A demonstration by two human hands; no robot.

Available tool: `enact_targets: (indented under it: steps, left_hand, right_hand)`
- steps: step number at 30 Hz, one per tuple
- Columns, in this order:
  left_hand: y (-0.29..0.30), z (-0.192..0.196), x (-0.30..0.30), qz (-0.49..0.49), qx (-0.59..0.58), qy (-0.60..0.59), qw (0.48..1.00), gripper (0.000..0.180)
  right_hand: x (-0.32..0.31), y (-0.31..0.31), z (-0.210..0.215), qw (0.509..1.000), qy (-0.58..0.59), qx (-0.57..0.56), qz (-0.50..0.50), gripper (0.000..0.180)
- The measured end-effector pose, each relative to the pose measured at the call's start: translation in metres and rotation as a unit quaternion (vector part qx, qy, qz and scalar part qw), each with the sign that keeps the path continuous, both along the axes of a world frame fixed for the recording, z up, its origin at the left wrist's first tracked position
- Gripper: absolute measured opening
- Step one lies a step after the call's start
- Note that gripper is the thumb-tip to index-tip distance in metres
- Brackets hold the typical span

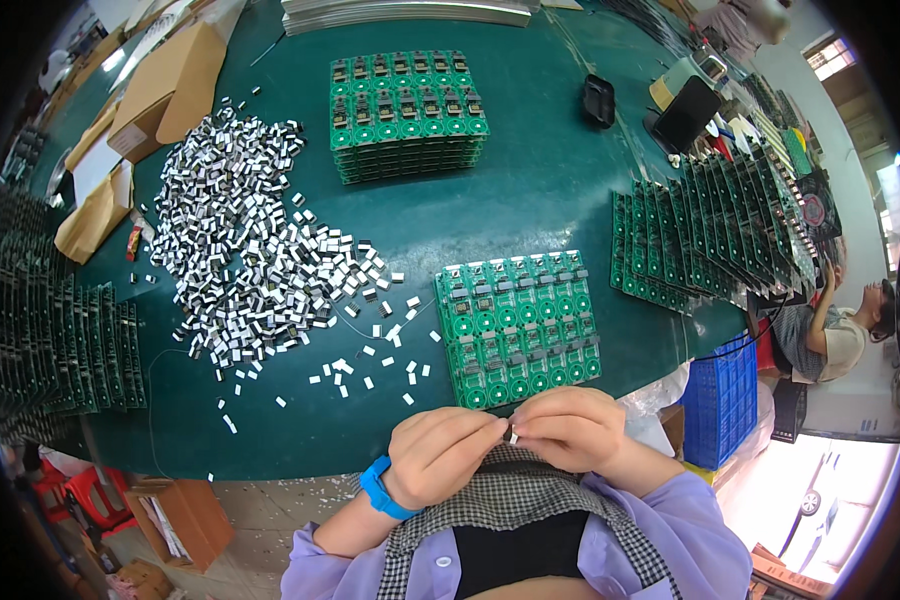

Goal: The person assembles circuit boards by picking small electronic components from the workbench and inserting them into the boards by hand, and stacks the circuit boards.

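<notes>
Both the left grip (440, 455) and the right grip (568, 430) are narrow, their fingertips pinched together around one small piece (513, 435), dark with a pale face. How it is shared between the two cannot be told, as it is largely covered by fingers. A blue wristband (382, 490) is worn just behind the left grip.

Straight ahead of both grips, near the edge of the green surface (300, 435), a green circuit board (520, 345) is laid flat, its rows of parts and round spots turned upward. Beyond it, slightly to the left of the grips, a stack of boards (410, 120) is seen. Ahead and to the left, a large pile of pieces (240, 230), black and white, is heaped, with loose ones scattered toward the left grip. Behind that pile an opened cardboard box (170, 85) is placed.

Well to the right of the grips, many boards (710, 230) are stood on edge in a row; another upright row (60, 340) is seen far left. Below the right-hand row, a blue crate (720, 400) is set off the surface.
</notes>
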State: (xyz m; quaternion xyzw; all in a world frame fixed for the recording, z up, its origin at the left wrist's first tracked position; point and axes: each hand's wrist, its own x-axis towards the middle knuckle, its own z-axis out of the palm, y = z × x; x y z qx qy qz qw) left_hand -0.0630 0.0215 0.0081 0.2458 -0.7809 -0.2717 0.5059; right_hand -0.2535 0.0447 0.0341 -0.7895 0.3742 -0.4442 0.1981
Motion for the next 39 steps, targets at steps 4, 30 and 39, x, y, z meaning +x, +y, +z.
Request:
enact_targets:
  steps: [4,30,39]
  left_hand:
    - [0.000,0.004,0.000,0.060,-0.024,-0.027,0.998,0.027]
    - [-0.035,0.005,0.023,0.157,0.290,-0.017,0.944,0.019]
    - [-0.005,0.010,-0.001,0.043,0.368,0.079,0.925,0.008]
  right_hand:
    - [0.003,-0.002,0.001,0.999,-0.003,0.007,-0.035,0.019]
    - [-0.021,-0.071,0.001,0.930,0.351,-0.061,-0.088,0.025]
    - [0.010,-0.020,0.007,0.979,-0.008,0.201,-0.034,0.027]
